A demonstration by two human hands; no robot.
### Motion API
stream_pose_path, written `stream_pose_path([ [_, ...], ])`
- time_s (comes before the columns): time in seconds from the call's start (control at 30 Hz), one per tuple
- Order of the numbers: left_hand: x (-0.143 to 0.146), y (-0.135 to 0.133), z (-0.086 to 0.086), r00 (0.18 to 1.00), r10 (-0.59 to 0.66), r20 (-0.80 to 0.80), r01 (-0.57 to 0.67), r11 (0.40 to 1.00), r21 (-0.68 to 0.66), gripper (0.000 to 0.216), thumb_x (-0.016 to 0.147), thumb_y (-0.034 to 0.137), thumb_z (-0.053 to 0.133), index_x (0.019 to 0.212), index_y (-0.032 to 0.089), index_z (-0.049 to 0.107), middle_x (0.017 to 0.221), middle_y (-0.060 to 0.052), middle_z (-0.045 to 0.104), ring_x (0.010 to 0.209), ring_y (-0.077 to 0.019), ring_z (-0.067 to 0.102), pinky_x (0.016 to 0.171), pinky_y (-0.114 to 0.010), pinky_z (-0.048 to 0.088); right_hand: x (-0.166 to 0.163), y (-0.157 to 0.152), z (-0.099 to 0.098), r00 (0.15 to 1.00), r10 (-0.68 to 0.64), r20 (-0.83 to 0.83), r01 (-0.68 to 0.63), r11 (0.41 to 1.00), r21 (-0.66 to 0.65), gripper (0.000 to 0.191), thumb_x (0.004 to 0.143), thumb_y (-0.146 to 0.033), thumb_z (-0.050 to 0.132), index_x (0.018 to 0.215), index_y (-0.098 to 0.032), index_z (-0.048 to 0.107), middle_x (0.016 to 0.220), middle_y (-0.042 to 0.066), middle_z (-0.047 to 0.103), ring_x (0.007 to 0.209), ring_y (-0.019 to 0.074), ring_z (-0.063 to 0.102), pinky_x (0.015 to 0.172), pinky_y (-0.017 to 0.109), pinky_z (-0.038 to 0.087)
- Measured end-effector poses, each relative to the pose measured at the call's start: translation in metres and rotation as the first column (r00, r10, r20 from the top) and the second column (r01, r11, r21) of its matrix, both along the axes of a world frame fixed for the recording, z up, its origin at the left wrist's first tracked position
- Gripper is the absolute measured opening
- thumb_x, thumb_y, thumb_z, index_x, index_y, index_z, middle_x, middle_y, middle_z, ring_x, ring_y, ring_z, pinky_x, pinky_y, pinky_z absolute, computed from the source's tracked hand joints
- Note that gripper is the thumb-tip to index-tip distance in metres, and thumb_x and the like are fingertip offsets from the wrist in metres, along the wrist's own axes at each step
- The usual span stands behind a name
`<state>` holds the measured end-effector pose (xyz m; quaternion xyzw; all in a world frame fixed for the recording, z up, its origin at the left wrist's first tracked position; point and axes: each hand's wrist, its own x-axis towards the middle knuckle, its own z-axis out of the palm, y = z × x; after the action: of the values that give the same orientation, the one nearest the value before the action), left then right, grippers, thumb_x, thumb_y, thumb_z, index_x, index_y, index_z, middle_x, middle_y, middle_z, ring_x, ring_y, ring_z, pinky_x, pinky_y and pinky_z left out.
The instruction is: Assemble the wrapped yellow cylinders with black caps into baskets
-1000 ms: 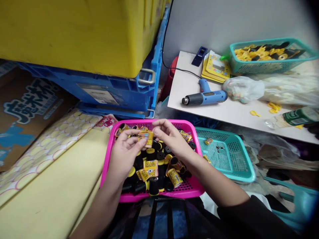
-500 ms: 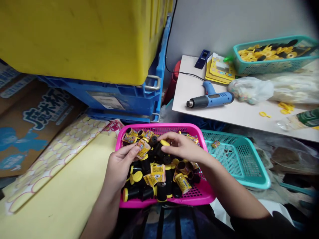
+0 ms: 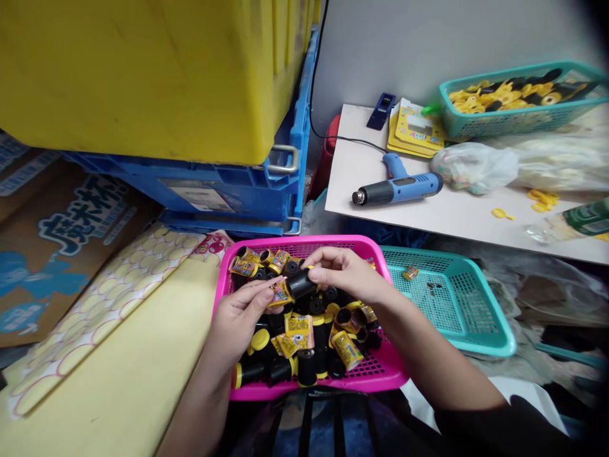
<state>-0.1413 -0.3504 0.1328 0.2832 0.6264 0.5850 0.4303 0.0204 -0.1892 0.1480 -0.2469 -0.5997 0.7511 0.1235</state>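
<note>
My left hand point(image 3: 243, 317) pinches a printed yellow label sleeve point(image 3: 280, 293) between thumb and fingers. In my right hand point(image 3: 346, 274) is a small black bottle point(image 3: 299, 284) with a yellow cap, held at the cap end. The bottle's black end meets the sleeve's open edge; how far it sits inside, I cannot tell. Both hands are over a pink basket point(image 3: 304, 242) of black bottles with yellow caps, loose flat sleeves point(image 3: 299, 330) and several pieces with sleeves round them, such as one labelled bottle point(image 3: 346, 350) near the front right.
A teal basket point(image 3: 495, 317) with one small labelled piece stands at the right. On the white table point(image 3: 352, 165) lie a blue heat gun point(image 3: 404, 189), plastic bags and another teal basket point(image 3: 504, 120) of yellow and black parts. Blue and yellow crates point(image 3: 190, 82) rise behind at left.
My right hand has lifted the black bottle from the pile and brought it left to the sleeve. My left hand has moved slightly, still pinching the sleeve.
</note>
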Motion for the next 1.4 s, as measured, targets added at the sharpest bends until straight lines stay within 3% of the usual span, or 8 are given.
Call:
stream_pose_path([
  [0.23,0.002,0.005,0.002,0.994,0.003,-0.106,-0.006,1.000,-0.022,0.033,0.082,0.048,0.071,0.103,0.025,0.078,0.105,-0.008,0.077,0.101,-0.0225,0.070,0.081,-0.026,0.060,0.006,0.002,0.002,0.997,0.031,0.071,-0.033,0.999,0.027,0.046,0.069,-0.053,0.078,0.088,-0.012,0.066,0.065,-0.002,0.057,0.056,0.0047,0.048,0.053,0.017,0.036],
  [0.43,0.005,0.005,0.006,0.999,0.017,-0.043,-0.018,0.999,-0.032,0.037,0.077,0.052,0.073,0.100,0.023,0.079,0.107,-0.008,0.076,0.091,-0.0228,0.072,0.070,-0.028,0.064,0.004,0.003,-0.001,0.994,0.046,0.099,-0.047,0.999,0.011,0.048,0.070,-0.056,0.076,0.088,-0.013,0.066,0.068,-0.001,0.060,0.053,0.0046,0.050,0.051,0.017,0.039],
  [0.63,0.008,0.009,0.014,0.999,0.023,-0.044,-0.026,0.998,-0.061,0.042,0.073,0.053,0.076,0.102,0.022,0.078,0.109,-0.009,0.076,0.078,-0.0207,0.074,0.069,-0.031,0.065,-0.001,-0.004,-0.003,0.997,-0.062,0.039,0.063,0.998,-0.027,0.048,0.068,-0.053,0.078,0.092,-0.013,0.065,0.071,-0.001,0.062,0.057,0.0057,0.054,0.057,0.019,0.045],
  [0.87,0.003,0.007,0.019,0.986,-0.004,-0.167,-0.006,0.998,-0.056,0.040,0.075,0.053,0.075,0.101,0.023,0.078,0.107,-0.008,0.077,0.101,-0.0268,0.072,0.086,-0.034,0.061,-0.004,-0.007,-0.006,0.996,-0.001,0.090,0.009,0.996,-0.088,0.052,0.070,-0.062,0.073,0.085,-0.014,0.062,0.060,-0.002,0.058,0.050,0.0066,0.053,0.051,0.019,0.043],
  [0.97,0.003,0.007,0.017,0.995,0.015,-0.097,-0.021,0.998,-0.065,0.044,0.076,0.054,0.074,0.105,0.021,0.077,0.106,-0.009,0.077,0.096,-0.0268,0.073,0.080,-0.034,0.063,-0.005,-0.007,-0.009,0.995,-0.013,0.095,0.026,0.990,-0.138,0.055,0.070,-0.066,0.071,0.082,-0.014,0.060,0.060,-0.002,0.059,0.048,0.0062,0.053,0.049,0.018,0.044],
  [1.1,0.005,0.009,0.016,0.998,0.059,-0.028,-0.061,0.996,-0.068,0.050,0.073,0.056,0.075,0.104,0.018,0.077,0.107,-0.010,0.077,0.092,-0.0278,0.074,0.071,-0.034,0.065,-0.006,-0.011,-0.008,0.991,-0.039,0.124,0.051,0.994,-0.097,0.051,0.069,-0.061,0.074,0.083,-0.013,0.061,0.057,-0.002,0.058,0.049,0.0064,0.054,0.051,0.018,0.044],
  [1.3,0.007,0.013,0.025,0.999,0.030,-0.040,-0.034,0.994,-0.101,0.053,0.069,0.057,0.078,0.105,0.018,0.077,0.109,-0.010,0.077,0.091,-0.0272,0.074,0.076,-0.037,0.064,-0.012,-0.022,-0.005,0.992,-0.095,0.086,0.106,0.985,-0.136,0.050,0.065,-0.055,0.080,0.087,-0.014,0.060,0.066,-0.003,0.060,0.053,0.0059,0.054,0.056,0.020,0.046],
  [1.4,0.008,0.012,0.028,0.999,0.009,-0.049,-0.014,0.994,-0.107,0.049,0.065,0.047,0.084,0.106,0.020,0.077,0.106,-0.009,0.078,0.092,-0.0263,0.073,0.083,-0.038,0.062,-0.015,-0.029,-0.011,0.993,-0.113,-0.015,0.109,0.979,-0.175,0.050,0.064,-0.049,0.083,0.092,-0.015,0.059,0.070,-0.003,0.061,0.060,0.0068,0.056,0.063,0.021,0.048],
])
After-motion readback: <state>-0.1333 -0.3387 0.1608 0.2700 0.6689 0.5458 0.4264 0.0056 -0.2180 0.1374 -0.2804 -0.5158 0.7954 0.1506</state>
